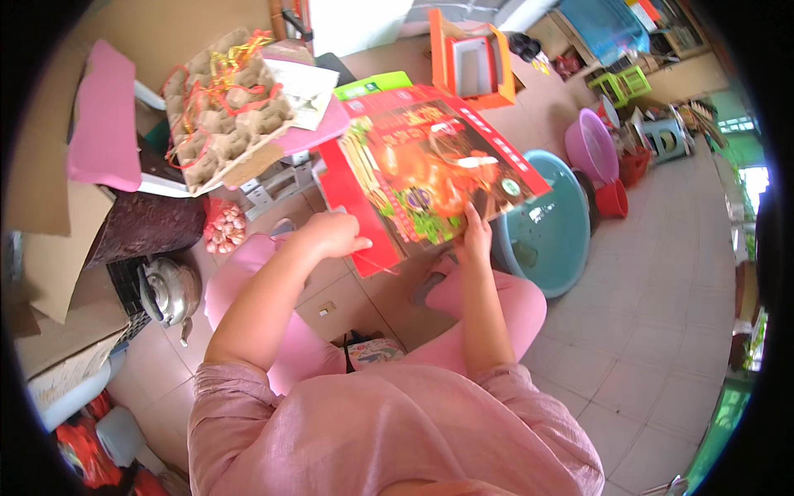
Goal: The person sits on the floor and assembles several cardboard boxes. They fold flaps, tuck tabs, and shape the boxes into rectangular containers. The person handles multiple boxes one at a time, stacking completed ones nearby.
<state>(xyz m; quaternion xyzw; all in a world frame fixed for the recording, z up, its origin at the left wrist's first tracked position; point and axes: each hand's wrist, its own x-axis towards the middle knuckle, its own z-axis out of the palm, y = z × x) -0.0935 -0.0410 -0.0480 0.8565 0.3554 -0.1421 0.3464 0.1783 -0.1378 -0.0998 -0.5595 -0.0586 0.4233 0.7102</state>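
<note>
A red cardboard box (pixel 428 167), printed with a food picture, is tilted up in front of me above my knees. At its near left corner, my left hand (pixel 332 234) has its fingers curled at a plain red flap (pixel 353 208). A thin red cord (pixel 379 265) hangs below that flap. My right hand (pixel 474 235) grips the box's near right edge, its thumb lying on the printed face. The box's underside is hidden from me.
To the left, an egg tray (pixel 232 118) carries red and gold cords. A mesh bag of garlic (pixel 224 226) and a metal kettle (pixel 170 291) are on the floor. A blue basin (pixel 567 229) stands right of my knee; an orange box (pixel 505 93) sits beyond.
</note>
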